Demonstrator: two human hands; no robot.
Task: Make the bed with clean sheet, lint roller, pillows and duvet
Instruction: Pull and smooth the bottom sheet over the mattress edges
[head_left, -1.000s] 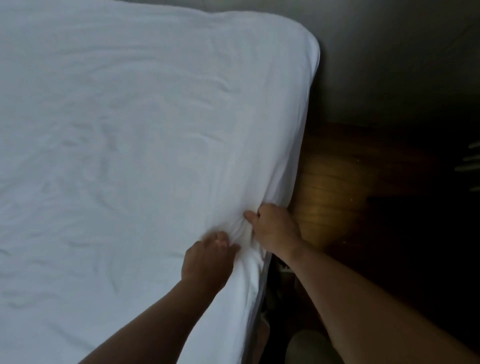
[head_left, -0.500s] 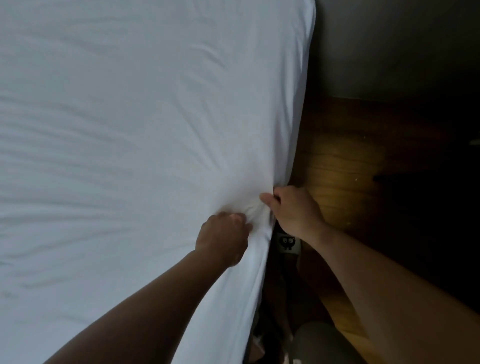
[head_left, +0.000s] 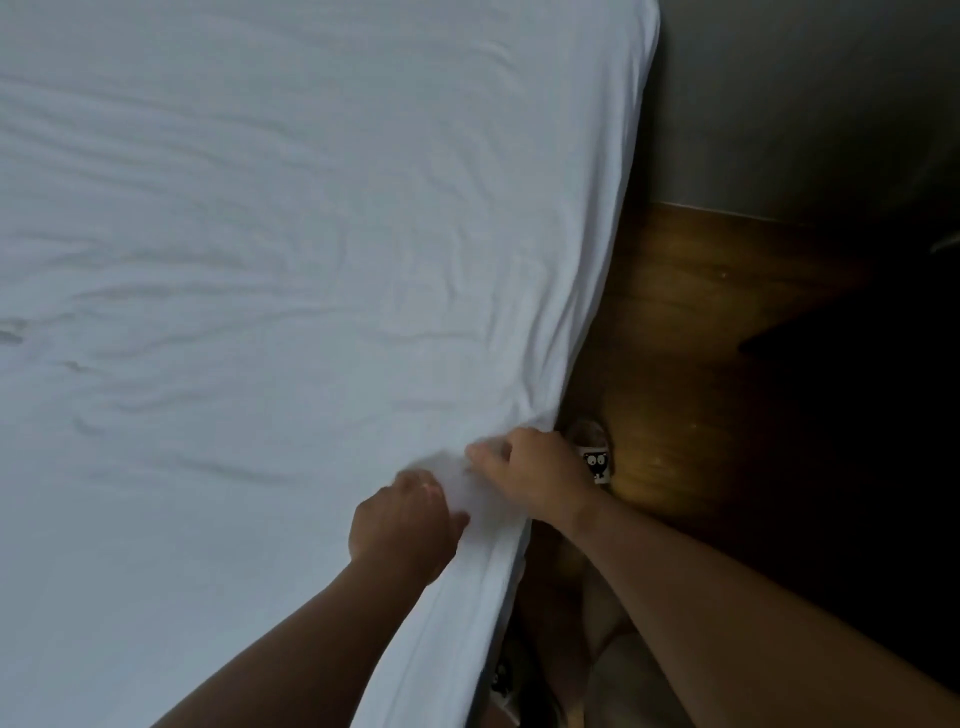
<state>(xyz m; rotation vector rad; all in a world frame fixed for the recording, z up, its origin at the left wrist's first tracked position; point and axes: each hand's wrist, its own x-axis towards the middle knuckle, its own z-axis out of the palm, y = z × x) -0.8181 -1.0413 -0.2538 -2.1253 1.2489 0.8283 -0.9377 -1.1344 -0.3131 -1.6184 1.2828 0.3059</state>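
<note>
White creased sheet (head_left: 270, 291), edge bunched

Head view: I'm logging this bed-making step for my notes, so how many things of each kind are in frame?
Sheets: 1, the white sheet
Hands: 2, the left hand and right hand, both gripping the sheet
Slippers: 1 plainly seen, the cartoon-print slipper
Total: 4
</note>
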